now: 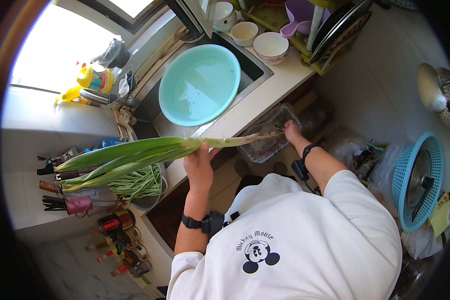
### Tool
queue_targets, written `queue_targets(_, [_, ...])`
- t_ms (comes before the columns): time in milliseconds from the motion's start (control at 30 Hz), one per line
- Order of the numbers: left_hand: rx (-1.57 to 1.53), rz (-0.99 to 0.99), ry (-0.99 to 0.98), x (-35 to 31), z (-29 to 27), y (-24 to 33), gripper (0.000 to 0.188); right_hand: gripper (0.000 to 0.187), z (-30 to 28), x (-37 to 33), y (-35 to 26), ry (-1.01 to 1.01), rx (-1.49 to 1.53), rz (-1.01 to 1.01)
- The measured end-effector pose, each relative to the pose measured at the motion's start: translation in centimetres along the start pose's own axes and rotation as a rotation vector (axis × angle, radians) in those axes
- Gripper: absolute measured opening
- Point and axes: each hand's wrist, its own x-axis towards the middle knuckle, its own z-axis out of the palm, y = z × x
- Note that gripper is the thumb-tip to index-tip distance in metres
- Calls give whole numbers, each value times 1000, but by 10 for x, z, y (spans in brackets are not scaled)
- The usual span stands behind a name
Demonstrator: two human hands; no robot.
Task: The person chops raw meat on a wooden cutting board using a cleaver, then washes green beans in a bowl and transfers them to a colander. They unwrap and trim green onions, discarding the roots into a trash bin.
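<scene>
A long green onion (225,142) lies level across the middle, its wide green leaves to the left and its thin pale root end to the right. My left hand (199,159) is closed round it where the leaves meet the stem. At the root end, the fingers of my right hand (292,131) are pinched together on the tip. Below that end is a bin lined with a clear plastic bag (259,153). Under the leaves, a metal bowl (150,204) holds many green beans (139,182).
Water fills a light-blue basin (235,95) in the sink. Bowls (271,46) and a green dish rack (307,42) stand at the counter's far end. Knives and bottles (127,252) are at left. A blue colander (402,182) with a lid stands at right, by plastic bags.
</scene>
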Motion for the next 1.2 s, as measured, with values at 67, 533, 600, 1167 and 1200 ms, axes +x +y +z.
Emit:
queue_targets(67, [-4, -4, -9, 0, -7, 4, 21, 11, 3, 20, 24, 96, -45, -47])
queue_targets(533, [-16, -34, -9, 1, -9, -18, 22, 14, -3, -89, -181, -271, -367, -478])
queue_targets(600, [-19, -34, -34, 3, -2, -19, 22, 12, -2, -106, -205, -301, -194, -630])
queue_targets(1167, [-104, -61, -157, 0, 19, -33, 24, 11, 12, -179, -291, -504, 329, -885])
queue_targets(1200, [-113, -62, -140, -1, 20, -33, 24, 8, 10, -179, -292, -501, 310, -901])
